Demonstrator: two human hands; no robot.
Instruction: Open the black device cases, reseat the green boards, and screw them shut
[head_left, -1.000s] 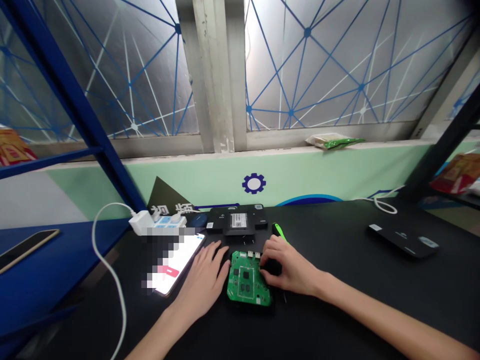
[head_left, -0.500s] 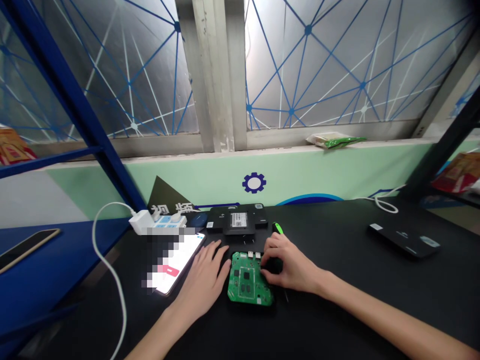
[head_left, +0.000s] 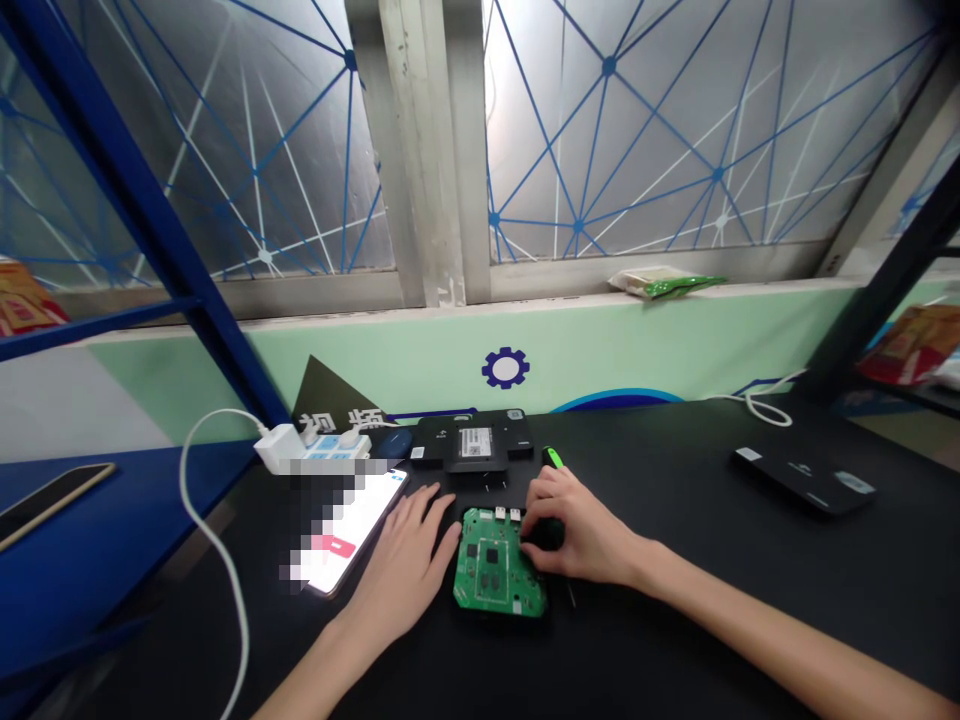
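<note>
A green circuit board [head_left: 491, 575] sits in a dark, shallow casing on the black table. Flat on the table to its left lies my left hand [head_left: 409, 555], fingers spread, the thumb tip at the board's left edge. My right hand [head_left: 566, 520] is closed in a pinch over the board's right edge; what its fingertips hold, if anything, is hidden. Beyond that hand a black and green handle end [head_left: 553, 457] sticks out, and a thin metal shaft shows below it. They line up like a screwdriver, but the middle is covered.
A lit phone [head_left: 349, 545] lies beside my left hand. Behind the board are a black device housing [head_left: 476, 445] and a few small screws or pins [head_left: 495, 482]. A power strip [head_left: 337, 447] with a white charger stands back left. Another black cover [head_left: 804, 482] lies right.
The view has shifted very slightly. Both hands hold nearly the same positions around the board, and nothing has visibly been picked up or let go.
</note>
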